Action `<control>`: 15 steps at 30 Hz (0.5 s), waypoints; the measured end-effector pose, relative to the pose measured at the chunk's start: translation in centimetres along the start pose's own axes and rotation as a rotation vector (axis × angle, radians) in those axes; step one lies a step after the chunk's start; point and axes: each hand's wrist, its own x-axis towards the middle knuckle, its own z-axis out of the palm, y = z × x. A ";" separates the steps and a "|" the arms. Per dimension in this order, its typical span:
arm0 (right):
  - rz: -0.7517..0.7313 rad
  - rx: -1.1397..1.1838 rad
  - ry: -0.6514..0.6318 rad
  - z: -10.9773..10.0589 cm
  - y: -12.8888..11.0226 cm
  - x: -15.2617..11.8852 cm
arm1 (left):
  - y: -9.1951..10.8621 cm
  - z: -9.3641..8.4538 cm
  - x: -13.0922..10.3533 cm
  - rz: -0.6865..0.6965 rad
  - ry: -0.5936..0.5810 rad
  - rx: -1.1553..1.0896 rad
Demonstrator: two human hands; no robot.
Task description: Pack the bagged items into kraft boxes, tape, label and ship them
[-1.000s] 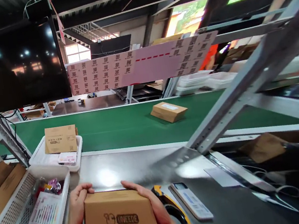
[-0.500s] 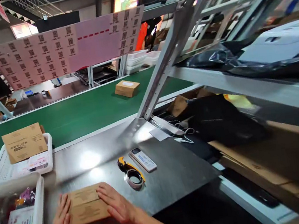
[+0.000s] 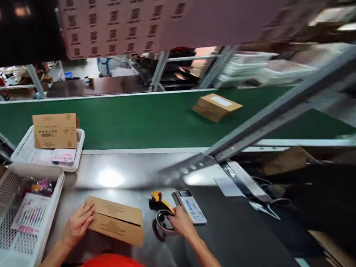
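Observation:
A closed brown cardboard box (image 3: 115, 221) lies on the metal table, a dark gap showing along its top flap. My left hand (image 3: 79, 223) rests on the box's left end, fingers stretched flat over its corner. To the right of the box, my right hand (image 3: 180, 222) has its fingers closed on the yellow and black tape dispenser (image 3: 161, 205), whose roll is tilted up from the table. Just beyond that hand lies a white device with a small dark screen (image 3: 192, 207).
White baskets (image 3: 50, 206) (image 3: 82, 150) stand at the left, holding small packets and a carton. Behind the table runs a green conveyor (image 3: 136, 119) bearing a labelled box (image 3: 216, 106). A metal post (image 3: 262, 112) slants at the right, near white cables (image 3: 270, 191).
My right hand has left the box and taken hold of the tape dispenser. My left hand stays on the box, which is now turned at an angle. The camera view has swung round.

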 end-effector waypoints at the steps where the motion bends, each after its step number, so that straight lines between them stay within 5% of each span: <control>1: -0.039 0.005 -0.016 -0.5 -0.6 -0.8 | 0.2 0.2 -0.3 -0.028 0.015 -0.010; 7: -0.716 0.333 -0.050 -2.2 -8.4 -8.0 | 1.0 0.8 -0.9 -0.134 0.045 -0.104; 11: -1.202 0.138 -0.121 -0.2 -12.9 -10.4 | 1.2 0.4 -0.9 -0.098 0.000 -0.108; 15: -1.309 0.004 -0.051 1.2 -13.2 -9.8 | 3.0 0.3 -0.7 -0.186 0.043 -0.089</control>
